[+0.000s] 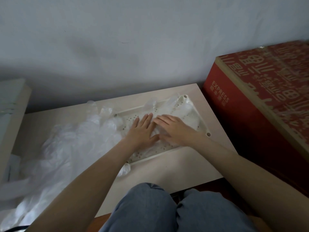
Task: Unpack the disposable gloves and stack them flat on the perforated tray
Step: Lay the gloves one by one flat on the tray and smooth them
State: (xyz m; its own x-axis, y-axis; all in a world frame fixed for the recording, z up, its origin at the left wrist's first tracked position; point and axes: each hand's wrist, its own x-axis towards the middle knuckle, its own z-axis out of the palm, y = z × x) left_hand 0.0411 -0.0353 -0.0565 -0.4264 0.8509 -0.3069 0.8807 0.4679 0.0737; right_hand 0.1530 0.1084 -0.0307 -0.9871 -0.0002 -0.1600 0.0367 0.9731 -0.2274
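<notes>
— Where are the person's hands resting?

— Both are lying on the stacked gloves point(189, 113) inside the perforated tray point(155, 156). The left hand point(142, 129) and the right hand point(173, 129) are pressing palm-down with fingers straight and gripping nothing. Their fingertips are almost meeting over the middle of the tray.

— And what is the coming move turning on?

— Probably the loose pile of gloves point(71, 144), which is lying just beside the tray's left end, with some of it lapping against the rim. It is sitting to the left of the fingers, so the left hand is the nearer one, and the right would be reaching across the tray. The tray's long axis is running left to right, its right end angling a little away from the person. A fresh glove would likely be going down along that line.

— Is anything hanging out?

— A glove end point(124, 169) is drooping over the near left corner, and two more are poking past the far rim.

— And the surface?

— It is a pale table point(175, 173), standing against a grey wall point(133, 39). A red printed carton point(250, 114) is sitting close on the right. The person's knees point(150, 208), in blue jeans, are showing at the table's near edge.
</notes>
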